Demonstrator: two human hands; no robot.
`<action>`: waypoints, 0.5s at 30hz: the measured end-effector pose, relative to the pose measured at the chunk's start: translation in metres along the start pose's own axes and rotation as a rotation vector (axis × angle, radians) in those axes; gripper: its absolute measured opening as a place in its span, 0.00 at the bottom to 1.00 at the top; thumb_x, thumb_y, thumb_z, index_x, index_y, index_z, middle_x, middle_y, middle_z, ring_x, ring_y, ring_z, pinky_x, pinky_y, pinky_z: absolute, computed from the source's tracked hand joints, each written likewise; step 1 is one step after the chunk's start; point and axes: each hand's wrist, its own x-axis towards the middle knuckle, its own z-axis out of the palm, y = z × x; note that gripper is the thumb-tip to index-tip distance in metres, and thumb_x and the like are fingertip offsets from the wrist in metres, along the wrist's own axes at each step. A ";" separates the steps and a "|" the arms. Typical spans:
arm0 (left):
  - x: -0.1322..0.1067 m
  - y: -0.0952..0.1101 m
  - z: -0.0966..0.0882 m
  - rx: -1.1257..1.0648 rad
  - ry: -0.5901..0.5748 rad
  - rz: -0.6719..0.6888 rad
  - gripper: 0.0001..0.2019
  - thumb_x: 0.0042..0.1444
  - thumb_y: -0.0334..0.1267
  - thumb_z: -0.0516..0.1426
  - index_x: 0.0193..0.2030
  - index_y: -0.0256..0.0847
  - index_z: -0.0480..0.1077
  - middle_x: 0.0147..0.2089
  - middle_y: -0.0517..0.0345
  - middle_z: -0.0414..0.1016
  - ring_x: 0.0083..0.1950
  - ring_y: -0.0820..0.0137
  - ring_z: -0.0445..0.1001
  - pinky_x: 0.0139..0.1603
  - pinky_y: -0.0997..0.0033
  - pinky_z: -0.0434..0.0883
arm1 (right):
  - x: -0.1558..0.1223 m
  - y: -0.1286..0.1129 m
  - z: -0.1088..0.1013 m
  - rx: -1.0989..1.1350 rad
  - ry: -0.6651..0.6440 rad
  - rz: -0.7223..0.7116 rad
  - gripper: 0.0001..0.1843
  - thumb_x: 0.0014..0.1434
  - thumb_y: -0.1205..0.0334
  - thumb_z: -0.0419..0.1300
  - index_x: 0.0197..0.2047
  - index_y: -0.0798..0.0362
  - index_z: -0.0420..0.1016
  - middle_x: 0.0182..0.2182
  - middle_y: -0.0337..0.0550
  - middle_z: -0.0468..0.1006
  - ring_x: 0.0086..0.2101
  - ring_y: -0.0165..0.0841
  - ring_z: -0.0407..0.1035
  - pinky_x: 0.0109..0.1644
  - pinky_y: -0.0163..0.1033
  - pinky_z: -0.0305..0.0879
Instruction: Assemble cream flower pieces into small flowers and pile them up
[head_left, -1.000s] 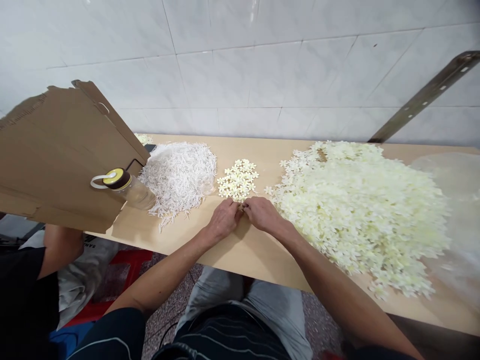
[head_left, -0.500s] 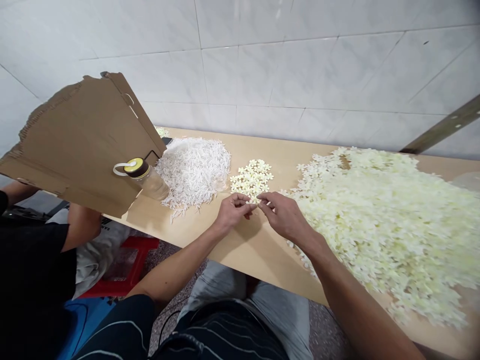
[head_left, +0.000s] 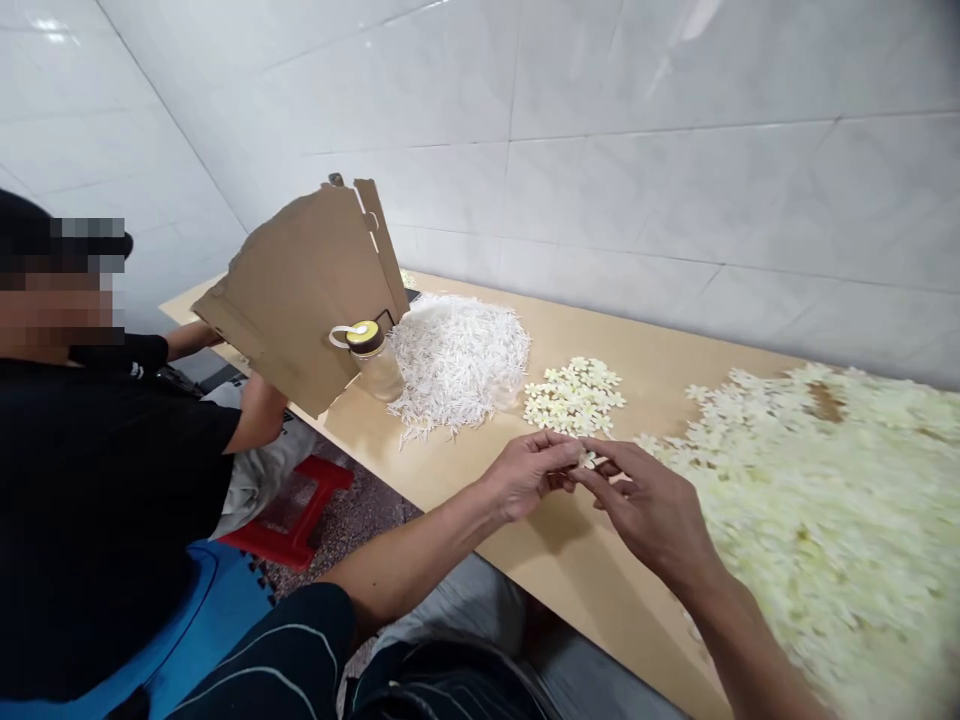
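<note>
Marbled wall tiles (head_left: 637,190) back a long wooden-topped table (head_left: 652,345) carrying three loose heaps. Nearest the wearer's hands is a small cluster of pale-yellow flower heads (head_left: 574,392); to the right spreads a far larger mound of blossoms (head_left: 847,520), and to the left lies a heap of thin white slivers (head_left: 465,355).

One flower head (head_left: 589,460) sits at the meeting fingertips, above the table on the near side of the small cluster. The left hand (head_left: 525,478) has thumb and forefinger closed in a pinch on it. On the right hand (head_left: 660,505), thumb and forefinger are slightly parted around the flower; the tips overlap something so small that I cannot tell whether they grip it too.

Petals look thin, so uneven pulling between the hands could crease or tear one — and a loose pinch could drop the flower among its lookalikes. The right wrist, close to the big mound, might drag blossoms toward the table's front edge. Farther left, a lidded bottle (head_left: 379,370) stands beside the slivers and a propped cardboard sheet (head_left: 307,290); a nudge from the co-worker's arm (head_left: 262,410) could shift the sheet and tip the bottle into them.
</note>
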 end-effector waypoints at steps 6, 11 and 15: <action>-0.006 -0.002 0.000 -0.098 0.026 -0.055 0.22 0.44 0.45 0.76 0.39 0.34 0.76 0.31 0.57 0.76 0.30 0.75 0.72 0.37 0.72 0.70 | -0.006 -0.007 0.001 0.001 0.030 -0.050 0.16 0.71 0.55 0.60 0.58 0.49 0.77 0.50 0.50 0.81 0.37 0.37 0.79 0.38 0.43 0.81; -0.006 -0.006 0.001 -0.078 -0.029 -0.127 0.20 0.47 0.47 0.74 0.36 0.36 0.73 0.31 0.58 0.75 0.29 0.75 0.72 0.34 0.73 0.69 | -0.012 -0.008 -0.003 -0.018 0.071 -0.055 0.16 0.71 0.57 0.59 0.60 0.48 0.76 0.50 0.49 0.80 0.36 0.35 0.78 0.41 0.42 0.80; -0.007 -0.008 0.003 -0.077 -0.039 -0.144 0.21 0.48 0.48 0.74 0.34 0.36 0.72 0.30 0.58 0.74 0.28 0.76 0.70 0.29 0.74 0.65 | -0.015 -0.005 -0.005 -0.033 0.071 -0.076 0.16 0.71 0.57 0.59 0.60 0.48 0.76 0.50 0.49 0.80 0.36 0.35 0.78 0.42 0.42 0.78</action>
